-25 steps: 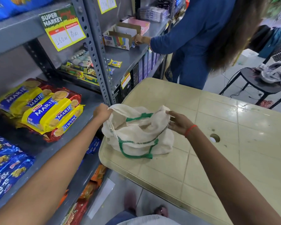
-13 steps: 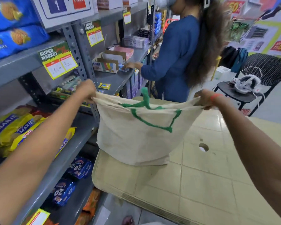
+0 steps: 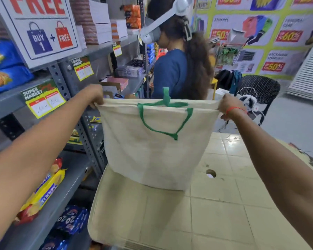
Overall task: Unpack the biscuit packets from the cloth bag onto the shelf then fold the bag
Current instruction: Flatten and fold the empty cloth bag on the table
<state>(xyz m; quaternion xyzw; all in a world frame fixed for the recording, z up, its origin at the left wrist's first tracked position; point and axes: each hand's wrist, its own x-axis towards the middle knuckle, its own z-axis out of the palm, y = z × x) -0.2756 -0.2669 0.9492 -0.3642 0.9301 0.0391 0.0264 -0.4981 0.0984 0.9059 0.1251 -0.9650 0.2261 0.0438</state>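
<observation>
Cloth bag (image 3: 155, 150): hanging flat and stretched above the table (image 3: 215, 213); green handles drooping
Left hand (image 3: 96, 95): pinching the bag's top left corner
Right hand (image 3: 228, 107): gripping its top right corner
Biscuit packets (image 3: 43, 192): lying on the shelf (image 3: 61, 199) left of the bag

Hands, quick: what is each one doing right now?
Left hand: closed, pinching the cloth bag at its top left corner.
Right hand: closed, pinching the bag's top right corner.

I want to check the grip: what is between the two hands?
In the head view, the cloth bag's top edge stretches between left hand and right hand.
</observation>
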